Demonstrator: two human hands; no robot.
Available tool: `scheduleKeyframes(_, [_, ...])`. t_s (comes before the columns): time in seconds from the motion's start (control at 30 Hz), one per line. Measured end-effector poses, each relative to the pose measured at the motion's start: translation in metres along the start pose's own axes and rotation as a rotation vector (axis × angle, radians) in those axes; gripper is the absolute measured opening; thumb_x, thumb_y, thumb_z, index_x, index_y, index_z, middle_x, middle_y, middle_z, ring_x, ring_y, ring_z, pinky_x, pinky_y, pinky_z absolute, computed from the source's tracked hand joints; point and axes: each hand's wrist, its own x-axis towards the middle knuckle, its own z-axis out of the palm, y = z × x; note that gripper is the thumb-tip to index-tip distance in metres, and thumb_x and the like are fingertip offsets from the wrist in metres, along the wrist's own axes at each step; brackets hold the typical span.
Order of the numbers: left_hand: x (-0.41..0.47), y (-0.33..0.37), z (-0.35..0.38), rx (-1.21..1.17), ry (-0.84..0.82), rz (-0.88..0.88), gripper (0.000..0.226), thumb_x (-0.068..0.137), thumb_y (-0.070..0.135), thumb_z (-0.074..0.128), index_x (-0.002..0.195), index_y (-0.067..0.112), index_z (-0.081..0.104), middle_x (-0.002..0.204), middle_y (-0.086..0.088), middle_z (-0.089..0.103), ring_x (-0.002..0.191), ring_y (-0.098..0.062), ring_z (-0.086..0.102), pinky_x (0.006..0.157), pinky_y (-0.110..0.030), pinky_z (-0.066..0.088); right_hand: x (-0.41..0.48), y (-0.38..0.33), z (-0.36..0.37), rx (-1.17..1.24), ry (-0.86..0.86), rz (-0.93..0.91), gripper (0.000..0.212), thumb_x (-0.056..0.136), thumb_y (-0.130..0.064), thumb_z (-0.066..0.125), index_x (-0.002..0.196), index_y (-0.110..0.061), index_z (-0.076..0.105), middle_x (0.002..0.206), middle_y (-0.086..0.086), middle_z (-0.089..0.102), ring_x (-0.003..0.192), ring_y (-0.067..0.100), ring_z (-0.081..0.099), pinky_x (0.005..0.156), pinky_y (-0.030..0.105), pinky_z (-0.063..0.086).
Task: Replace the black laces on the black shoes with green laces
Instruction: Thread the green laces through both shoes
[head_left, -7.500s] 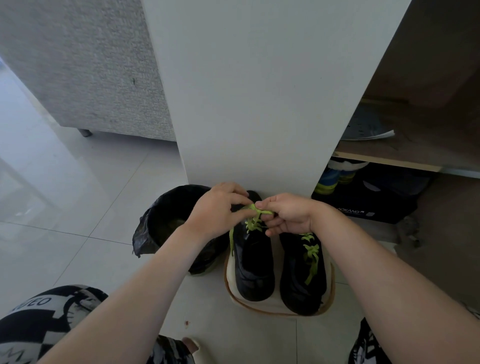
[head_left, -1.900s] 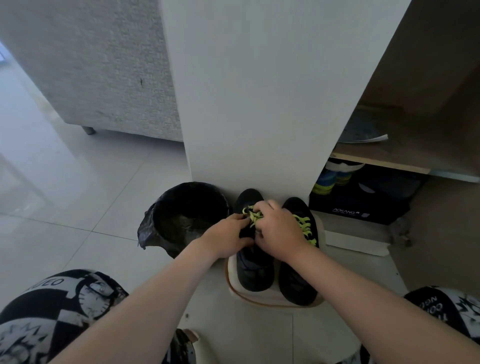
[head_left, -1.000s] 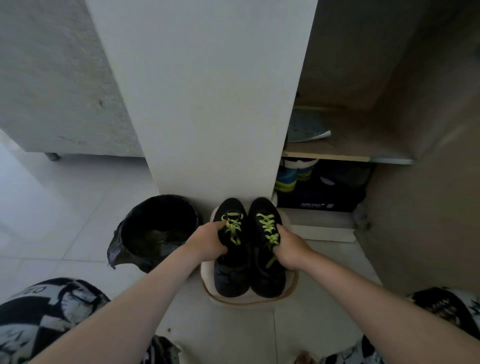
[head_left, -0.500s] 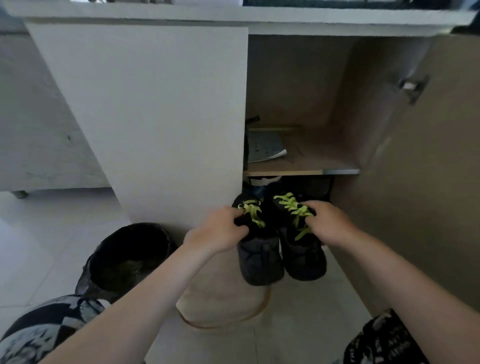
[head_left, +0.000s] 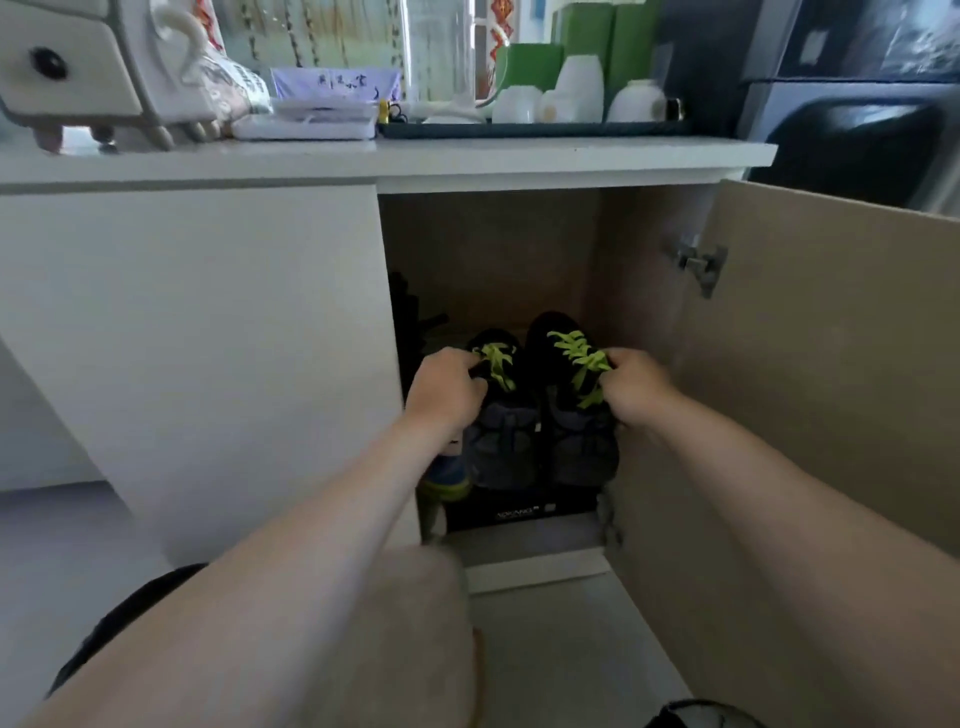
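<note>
Two black shoes are held side by side in the open cabinet compartment at the centre of the frame, with their heels toward the camera. The left shoe (head_left: 503, 441) is grasped by the left hand (head_left: 447, 389), whose fingers are curled over its upper beside the lacing. The right shoe (head_left: 579, 431) is grasped in the same way by the right hand (head_left: 639, 387), and it is held slightly higher than the other. Green laces (head_left: 577, 358) are seen threaded across both shoes. Whether the soles rest on a shelf cannot be told.

Just below the shoes a black box (head_left: 519, 512) with pale lettering is seen, and a blue and yellow item (head_left: 445, 475) is partly hidden behind the left forearm. The cabinet door (head_left: 831, 389) stands open at the right of the frame, with a metal hinge (head_left: 698, 262) near its upper edge. Across the top of the frame a white countertop (head_left: 519, 156) is seen, and on it a dark tray (head_left: 535, 128) with white cups (head_left: 579, 88).
</note>
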Motion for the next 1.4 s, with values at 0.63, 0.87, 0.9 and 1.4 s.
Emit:
scheduleKeyframes(0.63, [0.097, -0.040, 0.041, -0.560, -0.258, -0.092, 0.084, 0.078, 0.044, 0.079, 0.148, 0.025, 0.037, 0.130, 0.014, 0.046, 0.125, -0.008, 0.043, 0.097, -0.025, 0.036, 0.106, 0.002, 0.034, 0.318, -0.015, 0.159, 0.041, 0.096, -0.026, 0.059, 0.137, -0.024, 0.054, 0.123, 0.002, 0.062, 0.104, 0.023, 0.059, 0.085, 0.035, 0.053])
scheduleKeyframes(0.87, [0.083, -0.041, 0.059, -0.414, -0.197, 0.054, 0.087, 0.075, 0.018, 0.085, 0.148, 0.027, 0.038, 0.124, 0.014, 0.050, 0.118, -0.005, 0.048, 0.092, -0.017, 0.038, 0.067, 0.019, 0.046, -0.284, -0.169, -0.079, 0.084, 0.064, -0.027, 0.091, 0.138, -0.026, 0.050, 0.138, 0.007, 0.040, 0.128, 0.028, 0.045, 0.100, 0.030, 0.042])
scheduleKeyframes(0.9, [0.084, -0.038, 0.062, -0.388, -0.166, 0.084, 0.073, 0.078, 0.019, 0.083, 0.141, 0.025, 0.048, 0.123, 0.013, 0.053, 0.117, -0.007, 0.051, 0.092, -0.019, 0.038, 0.067, 0.021, 0.047, -0.275, -0.127, -0.090, 0.076, 0.067, -0.022, 0.091, 0.135, -0.022, 0.055, 0.134, 0.007, 0.044, 0.124, 0.028, 0.048, 0.097, 0.028, 0.042])
scheduleKeyframes(1.4, [0.118, -0.029, 0.106, -0.387, -0.141, 0.089, 0.088, 0.074, 0.024, 0.086, 0.142, 0.027, 0.030, 0.137, 0.002, 0.047, 0.123, -0.015, 0.047, 0.097, -0.029, 0.043, 0.092, 0.039, 0.040, -0.380, 0.020, -0.138, 0.073, 0.077, -0.007, 0.077, 0.140, -0.017, 0.040, 0.141, 0.014, 0.032, 0.120, 0.036, 0.052, 0.100, 0.037, 0.048])
